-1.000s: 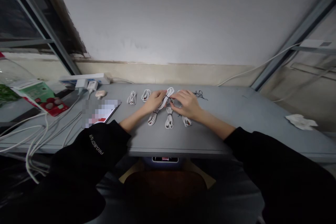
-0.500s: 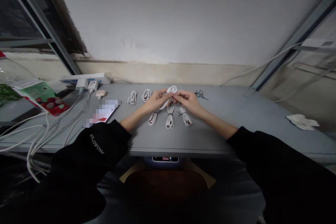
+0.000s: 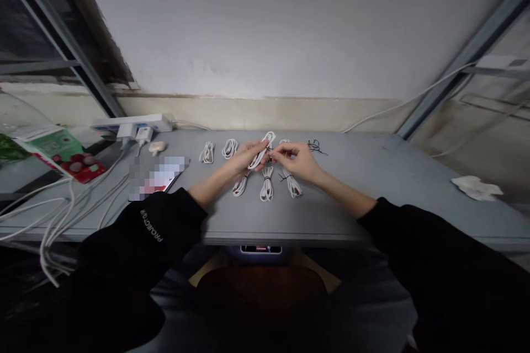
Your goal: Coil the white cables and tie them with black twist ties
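My left hand (image 3: 244,159) grips a coiled white cable (image 3: 260,154) on the grey table (image 3: 314,215). The coil's lower end seems to reach the tabletop. The pinched fingertips of my right hand (image 3: 296,159) meet a thin dark tie (image 3: 270,149) at the coil's middle, though the fingers partly hide it. Below my hands lie two bundled white cables (image 3: 267,186) (image 3: 292,185), each bound with a dark tie. Two more coiled cables (image 3: 207,152) (image 3: 229,148) lie to the left, and a tangle of black ties (image 3: 316,146) lies to the right.
A power strip (image 3: 131,123) with white chargers stands at the table's back left, and loose white cables (image 3: 62,215) trail over the left edge. Nearby are a pixelated card (image 3: 158,176), a fruit carton (image 3: 62,154) and, at right, a crumpled tissue (image 3: 476,188).
My right hand has drawn slightly right, away from my left hand, and its fingers stay pinched. The held coil now stands a little more upright. The view has shifted slightly.
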Motion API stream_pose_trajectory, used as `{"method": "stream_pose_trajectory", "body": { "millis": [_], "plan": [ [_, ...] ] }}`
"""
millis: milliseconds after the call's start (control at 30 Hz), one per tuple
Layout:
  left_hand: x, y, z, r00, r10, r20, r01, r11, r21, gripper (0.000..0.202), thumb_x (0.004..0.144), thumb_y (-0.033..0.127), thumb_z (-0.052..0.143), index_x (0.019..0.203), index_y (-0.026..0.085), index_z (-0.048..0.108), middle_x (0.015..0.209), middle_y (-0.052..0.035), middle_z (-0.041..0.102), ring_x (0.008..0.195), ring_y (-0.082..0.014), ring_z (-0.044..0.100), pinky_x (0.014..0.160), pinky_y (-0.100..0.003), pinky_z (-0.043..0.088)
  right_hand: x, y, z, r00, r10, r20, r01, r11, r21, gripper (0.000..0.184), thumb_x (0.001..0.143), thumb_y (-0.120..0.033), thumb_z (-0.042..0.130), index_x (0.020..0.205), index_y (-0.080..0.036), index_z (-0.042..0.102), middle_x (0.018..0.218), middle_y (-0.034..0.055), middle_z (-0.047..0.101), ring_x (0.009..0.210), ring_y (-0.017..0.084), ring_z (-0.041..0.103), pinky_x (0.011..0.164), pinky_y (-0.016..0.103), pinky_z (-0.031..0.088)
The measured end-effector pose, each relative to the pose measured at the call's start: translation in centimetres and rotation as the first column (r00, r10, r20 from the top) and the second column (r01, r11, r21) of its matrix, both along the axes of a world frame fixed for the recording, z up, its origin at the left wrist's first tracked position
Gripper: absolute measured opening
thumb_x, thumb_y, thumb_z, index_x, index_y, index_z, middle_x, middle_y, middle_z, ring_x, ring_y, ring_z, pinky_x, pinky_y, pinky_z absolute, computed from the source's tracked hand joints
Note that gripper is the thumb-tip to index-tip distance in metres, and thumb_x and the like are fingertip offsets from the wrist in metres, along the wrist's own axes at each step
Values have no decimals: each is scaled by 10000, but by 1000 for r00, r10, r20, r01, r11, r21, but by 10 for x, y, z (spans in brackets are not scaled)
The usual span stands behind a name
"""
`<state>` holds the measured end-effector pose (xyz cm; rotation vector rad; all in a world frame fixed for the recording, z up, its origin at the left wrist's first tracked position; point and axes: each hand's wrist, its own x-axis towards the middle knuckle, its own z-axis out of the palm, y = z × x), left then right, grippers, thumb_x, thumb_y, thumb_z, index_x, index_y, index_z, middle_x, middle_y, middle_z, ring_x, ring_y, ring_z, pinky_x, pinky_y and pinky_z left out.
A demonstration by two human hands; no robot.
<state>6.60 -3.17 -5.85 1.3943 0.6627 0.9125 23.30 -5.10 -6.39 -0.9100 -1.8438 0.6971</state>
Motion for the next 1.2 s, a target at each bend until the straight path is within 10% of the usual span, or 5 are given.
{"method": "stream_pose_trajectory", "body": {
  "millis": [200,467,800,1067,1200],
  "plan": [
    [3,-4,-3,984,166,-59,-147,958,248,342,906,486,551,781,170,511,511,50,543,368,-55,434,422,-200,316,-8,-7,-7,990,-141,-20,143,975,172,243,855,-344,595,679,-186,652,623,11,620,528,105,442,540,289,365],
    [0,-8,2,859,459,-228,-259,773,579,214,933,330,530,783,184,485,488,66,505,391,-64,410,438,-206,270,0,10,-10,982,-148,-115,161,981,108,402,793,-579,616,688,-191,599,621,13,587,569,126,498,554,289,404],
    [4,-6,-3,871,418,-257,-237,817,526,240,953,358,467,775,196,466,493,52,522,368,-84,410,439,-216,295,8,20,-4,988,-43,-147,50,998,47,412,749,-593,663,680,-196,577,606,-4,556,540,114,484,531,281,403],
    [-7,-5,4,603,616,-507,-12,643,766,183,952,372,509,868,210,506,566,23,501,605,-167,561,597,-247,326,13,23,-3,972,-107,-208,123,990,66,369,765,-566,672,728,-210,583,589,-20,523,523,114,467,496,269,382],
    [-8,-4,2,596,611,-520,25,633,773,198,959,386,488,868,210,500,597,7,522,632,-182,571,615,-261,342,17,28,-3,962,-148,-231,175,979,100,347,776,-539,670,723,-205,589,594,-20,532,500,101,460,479,260,374]
  ]
}}
